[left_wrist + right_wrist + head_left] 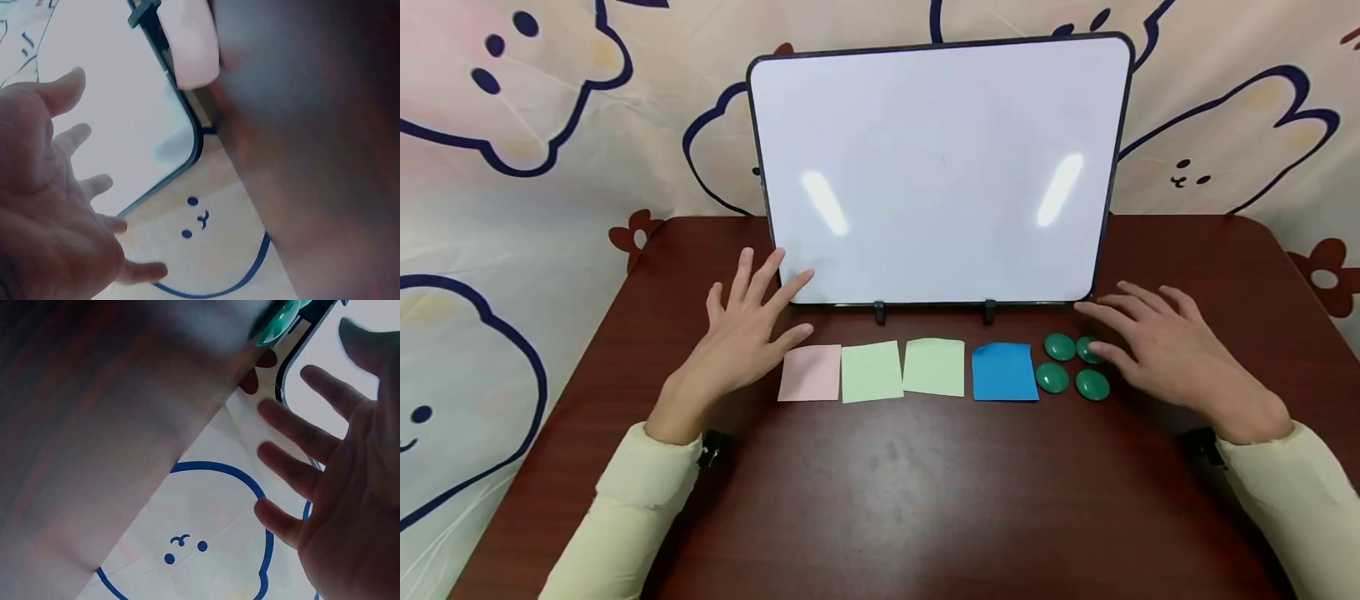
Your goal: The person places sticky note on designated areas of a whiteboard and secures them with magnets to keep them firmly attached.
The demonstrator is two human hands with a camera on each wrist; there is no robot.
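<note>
My left hand [737, 333] hovers with spread fingers at the lower left corner of a whiteboard [940, 167], its thumb close over a pink sticky note [809, 375]. To the right of that note lie two pale green sticky notes [872, 372] and a blue sticky note [1004, 372] in a row. Several round green magnets [1052, 378] sit past the blue note. My right hand [1172, 350] is beside them, fingers extended, its thumb overlapping one magnet in the head view. Both wrist views show bare palms, the left [56, 200] and the right [350, 481], holding nothing.
The whiteboard has a black frame and stands upright on two small black feet [989, 312] at the back of the dark brown table [895, 492]. A curtain [535, 217] with cartoon drawings hangs behind and along the sides.
</note>
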